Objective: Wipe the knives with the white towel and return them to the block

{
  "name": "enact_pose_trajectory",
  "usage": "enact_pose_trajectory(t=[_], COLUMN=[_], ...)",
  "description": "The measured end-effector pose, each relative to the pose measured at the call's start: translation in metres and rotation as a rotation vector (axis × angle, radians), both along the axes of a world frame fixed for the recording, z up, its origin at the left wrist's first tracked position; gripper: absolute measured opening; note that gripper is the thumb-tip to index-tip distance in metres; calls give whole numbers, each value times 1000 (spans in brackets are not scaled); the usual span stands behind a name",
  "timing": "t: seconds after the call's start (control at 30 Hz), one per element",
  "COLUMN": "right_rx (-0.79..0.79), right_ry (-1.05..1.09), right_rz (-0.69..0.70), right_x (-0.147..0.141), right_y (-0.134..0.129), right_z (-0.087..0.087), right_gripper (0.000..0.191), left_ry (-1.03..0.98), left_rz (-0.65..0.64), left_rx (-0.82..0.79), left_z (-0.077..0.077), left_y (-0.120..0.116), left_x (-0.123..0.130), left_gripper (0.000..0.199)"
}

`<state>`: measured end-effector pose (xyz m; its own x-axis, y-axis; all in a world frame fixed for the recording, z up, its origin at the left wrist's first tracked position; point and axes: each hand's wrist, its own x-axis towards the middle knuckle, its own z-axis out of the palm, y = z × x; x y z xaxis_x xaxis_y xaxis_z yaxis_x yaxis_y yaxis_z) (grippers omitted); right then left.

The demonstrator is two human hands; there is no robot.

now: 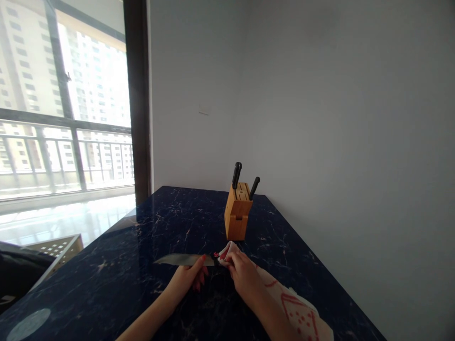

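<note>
A knife (pixel 177 259) lies level above the dark marbled table, its blade pointing left. My left hand (pixel 194 274) is closed on the blade near the handle, thumb on top. At the handle end, my right hand (pixel 239 266) pinches a white cloth with red markings (pixel 300 312), which is bunched around the handle and trails under my right forearm toward the lower right. Most of the handle is hidden by the cloth and fingers. Just beyond my hands stands a wooden knife block (pixel 237 218) with two black-handled knives in it.
The dark blue marbled table (pixel 170 213) reaches back to grey walls. Its right edge runs close to the wall. At the far left are a large window, a perforated chair or rack (pixel 60 246) and a black item (pixel 21 270). A pale round patch (pixel 28 324) shows at lower left.
</note>
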<state>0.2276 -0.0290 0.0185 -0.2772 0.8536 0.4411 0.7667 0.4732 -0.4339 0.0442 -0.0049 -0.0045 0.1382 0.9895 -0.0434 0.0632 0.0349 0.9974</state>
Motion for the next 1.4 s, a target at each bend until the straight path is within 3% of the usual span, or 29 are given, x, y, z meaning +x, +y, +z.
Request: enact_pose_trajectory(t=[0.2, 0.3, 0.37, 0.47, 0.6, 0.7, 0.77, 0.93, 1.07, 1.23, 1.33, 1.4], right_rx=[94, 147, 198, 254, 170, 67, 24, -65, -120, 7, 132, 154], right_ry=[-316, -352, -252, -110, -70, 21, 108, 266, 190, 50, -31, -120], right_rz=[-301, -452, -432, -227, -52, -82, -105, -103, -109, -113, -266, -376], right_x=[25, 29, 25, 11, -8, -13, -13, -9, -9, -9, 1, 12], right_y=[10, 8, 4, -6, -16, -17, -17, -11, -8, -7, -3, 2], right_z=[-8, -3, 4, 15, 17, 14, 13, 8, 2, 2, 0, -7], right_gripper=[22, 29, 35, 37, 27, 10, 9, 25, 39, 31, 12, 19], left_ry=[-54, -125, -159, -187, -218, -266, -311, -392, -396, -440, -446, -441], left_rz=[87, 139, 157, 139, 22, -96, -167, -197, -194, -196, -136, -103], left_rx=[12, -20, -35, -55, -95, -122, -127, -96, -114, -115, -134, -148], left_z=[5, 7, 8, 9, 11, 13, 14, 16, 23, 25, 21, 19], left_y=[-2, -2, -1, -3, -7, -8, -8, -6, -10, -11, -8, -6], left_x=[0, -1, -2, -2, -1, -2, -3, -5, -5, -8, -10, -10], left_gripper=[45, 45, 44, 43, 45, 50, 52, 39, 48, 56, 55, 55])
